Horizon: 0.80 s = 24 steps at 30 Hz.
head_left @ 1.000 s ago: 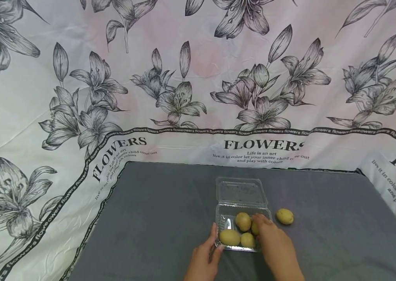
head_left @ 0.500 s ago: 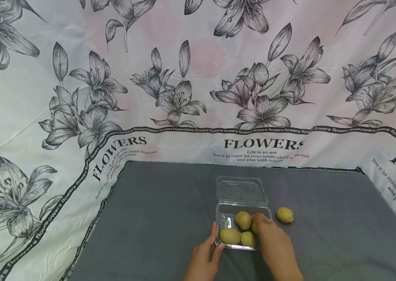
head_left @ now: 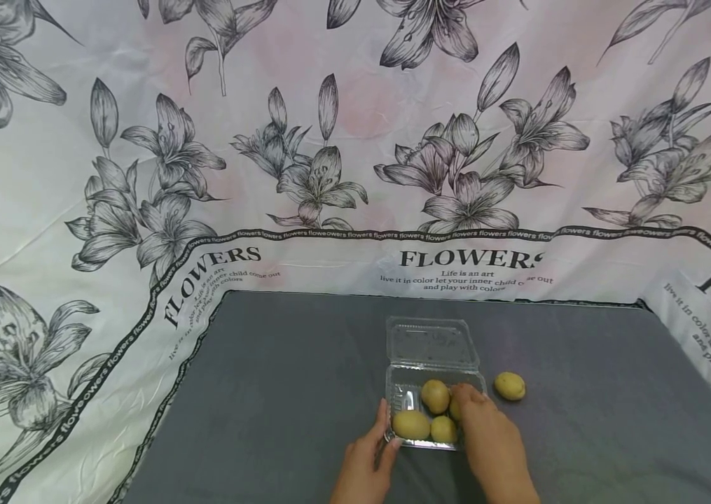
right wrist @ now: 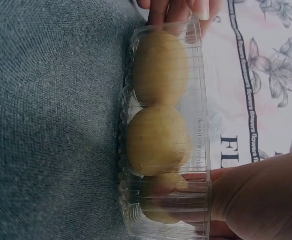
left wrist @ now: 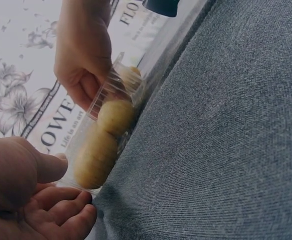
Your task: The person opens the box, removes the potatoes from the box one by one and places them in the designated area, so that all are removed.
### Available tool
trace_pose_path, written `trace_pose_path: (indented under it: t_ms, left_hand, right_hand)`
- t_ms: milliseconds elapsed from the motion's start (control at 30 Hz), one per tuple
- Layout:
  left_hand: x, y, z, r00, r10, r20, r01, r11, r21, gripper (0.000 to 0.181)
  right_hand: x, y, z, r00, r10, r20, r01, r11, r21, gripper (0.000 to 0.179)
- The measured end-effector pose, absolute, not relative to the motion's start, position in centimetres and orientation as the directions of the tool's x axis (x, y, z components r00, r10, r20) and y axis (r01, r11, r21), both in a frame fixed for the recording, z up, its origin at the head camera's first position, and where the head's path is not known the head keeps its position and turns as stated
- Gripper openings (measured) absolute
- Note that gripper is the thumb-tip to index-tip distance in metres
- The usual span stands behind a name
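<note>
**Smooth and Rounded Against Clear and Ribbed**

My right hand [head_left: 494, 437] reaches into the clear plastic box [head_left: 404, 397], its fingers curled round the right-hand potato [head_left: 454, 409], a snug hold that hides most of it from above. My left hand [head_left: 364, 458] pinches the box's near left corner, thumb at the front and forefinger along the left wall.

The box is thin, glossy and rectangular, its walls ribbed. Its lid [head_left: 431, 343], joined along the far edge, lies open away from me. Three other potatoes share the base: a long oval potato [head_left: 411, 425] at the front left, a rounder potato [head_left: 443, 430] touching it, and a brownish round potato [head_left: 435, 397] behind them. Through the plastic, the front skins look smooth, matte and yellow.

A lone potato [head_left: 509, 386], plump and oval, lies just right of the box on the grey cloth [head_left: 292, 392], whose surface is finely ribbed up close. Beyond spreads a creased white sheet [head_left: 330, 260] printed with line-drawn lilies.
</note>
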State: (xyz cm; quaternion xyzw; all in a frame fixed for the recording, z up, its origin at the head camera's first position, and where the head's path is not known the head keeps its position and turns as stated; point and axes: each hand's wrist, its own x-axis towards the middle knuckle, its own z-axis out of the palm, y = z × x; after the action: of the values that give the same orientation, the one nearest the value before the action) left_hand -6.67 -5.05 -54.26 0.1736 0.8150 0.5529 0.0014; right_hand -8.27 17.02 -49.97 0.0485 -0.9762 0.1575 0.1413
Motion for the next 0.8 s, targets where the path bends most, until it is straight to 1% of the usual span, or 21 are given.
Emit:
trace_pose_path:
  t_ms: [233, 367, 500, 600, 733, 800]
  left_hand:
    - [-6.6, -4.9, -54.2, -0.944, 0.266, 0.195, 0.278, 0.322, 0.905, 0.064]
    - [-6.6, -4.9, -54.2, -0.944, 0.265, 0.197, 0.28, 0.323, 0.904, 0.063]
    - [-6.5, -4.8, -54.3, -0.939, 0.259, 0.227, 0.309, 0.342, 0.887, 0.062]
    - [-6.5, -4.9, -54.3, -0.932, 0.258, 0.256, 0.338, 0.354, 0.872, 0.061]
    - [-6.5, -4.8, -54.4, -0.931, 0.256, 0.261, 0.341, 0.349, 0.873, 0.061]
    - [-6.5, -4.8, -54.4, -0.931, 0.254, 0.263, 0.341, 0.348, 0.873, 0.06]
  right_hand:
    - [-8.2, 17.1, -50.0, -0.95, -0.051, 0.307, -0.15, 0.939, -0.309, 0.036]
    - [-8.2, 17.2, -49.8, -0.96, -0.05, 0.275, -0.142, 0.934, -0.328, 0.044]
    - [-8.2, 17.5, -49.6, -0.968, -0.052, 0.245, -0.139, 0.925, -0.354, 0.052]
    - [-8.2, 17.7, -49.6, -0.966, -0.06, 0.252, -0.152, 0.919, -0.363, 0.054]
    - [-8.2, 18.0, -49.5, -0.956, -0.068, 0.286, -0.176, 0.912, -0.371, 0.056]
    - [-8.2, 18.1, -49.3, -0.959, -0.06, 0.279, -0.17, 0.905, -0.39, 0.058]
